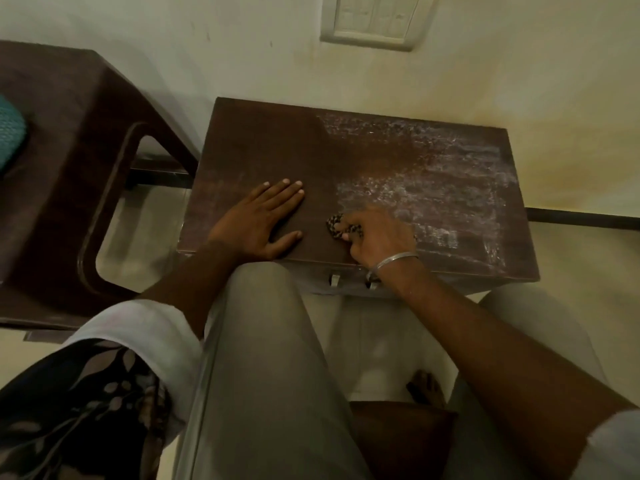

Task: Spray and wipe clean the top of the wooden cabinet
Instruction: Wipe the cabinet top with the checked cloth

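The dark wooden cabinet top (263, 140) fills the middle of the head view, set against the wall. Its right half carries whitish wet streaks and droplets; the left half looks plain and dark. My left hand (256, 220) lies flat on the left front part, fingers spread, palm down. My right hand (377, 237), with a metal bangle on the wrist, presses a small patterned cloth (337, 226) onto the top near the front edge, just right of the left hand. Most of the cloth is hidden under the fingers. No spray bottle is in view.
A dark brown plastic chair (69, 174) stands to the left with a teal item (10, 133) on its seat. A switch plate (377, 19) is on the wall above. My knees and grey trousers (263, 358) are close to the cabinet front, where two small metal handles (334, 280) show.
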